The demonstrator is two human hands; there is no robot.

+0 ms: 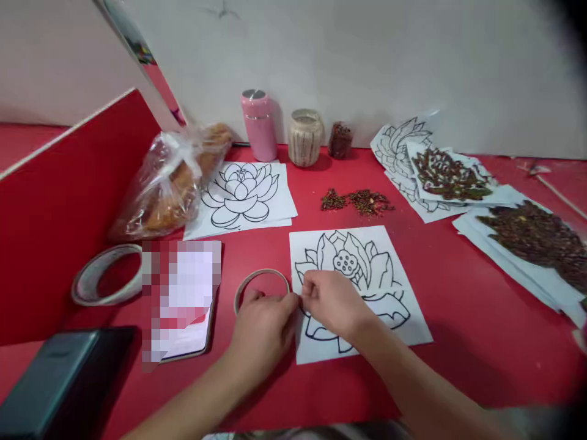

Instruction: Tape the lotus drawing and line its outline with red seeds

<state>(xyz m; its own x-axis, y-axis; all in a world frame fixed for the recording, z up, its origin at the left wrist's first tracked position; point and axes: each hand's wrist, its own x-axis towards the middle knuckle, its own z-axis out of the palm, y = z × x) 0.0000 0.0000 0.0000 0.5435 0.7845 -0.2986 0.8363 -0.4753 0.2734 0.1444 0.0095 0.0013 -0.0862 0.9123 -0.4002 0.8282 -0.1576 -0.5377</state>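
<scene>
My left hand point(266, 324) is closed around the near side of a thin tape ring point(262, 272), which lies at the centre of the red table. Touching or nearly touching its fingertips, my right hand point(332, 302) is curled in a pinch over the left part of a white sheet with a lotus outline point(376, 269). Whatever lies between the right fingertips is too small to make out. Just beyond the sheet are two small heaps of dark dried bits point(369, 201).
To the left are a wide tape roll point(107, 275), a phone point(190, 299), a dark box point(68, 379) and bagged bread point(169, 189). Behind stand a pink flask point(259, 127), a jar point(305, 139) and a small container point(340, 140). Covered lotus sheets point(536, 238) lie at right.
</scene>
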